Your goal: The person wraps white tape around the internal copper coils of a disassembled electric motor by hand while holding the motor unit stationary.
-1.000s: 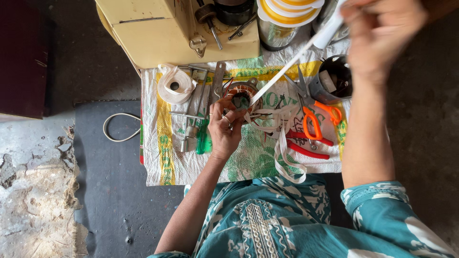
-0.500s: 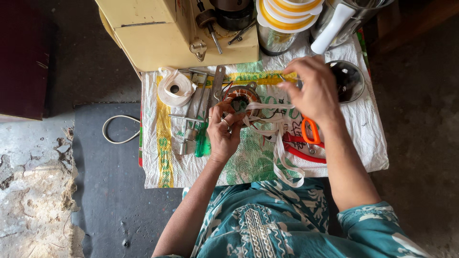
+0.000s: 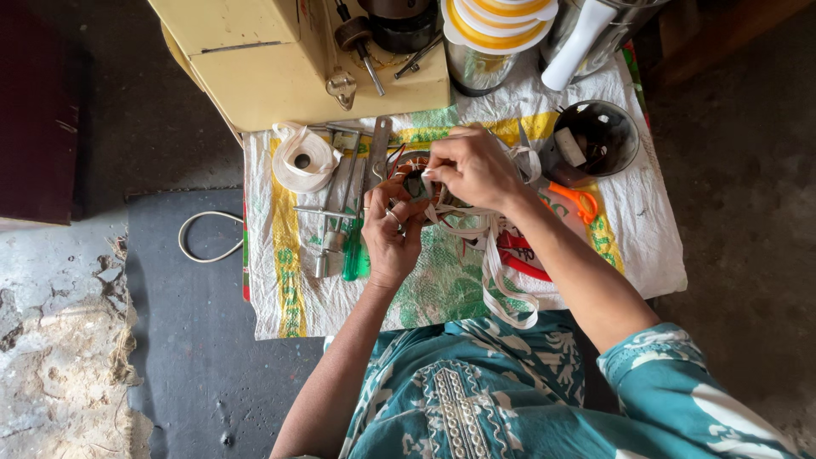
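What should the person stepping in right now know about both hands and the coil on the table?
Left hand: grips the round copper-wound coil from below, over the woven sack cloth.
Right hand: on the coil's top, fingers pinching white cloth tape against it; the loose tape trails toward the body.
Nearby: tape roll and screwdrivers to the left, orange-handled scissors and a dark bowl to the right.
Done: some tape appears laid on the coil; how much is hidden by the hands.
Left: probably more wrapping, since a long tail hangs free.
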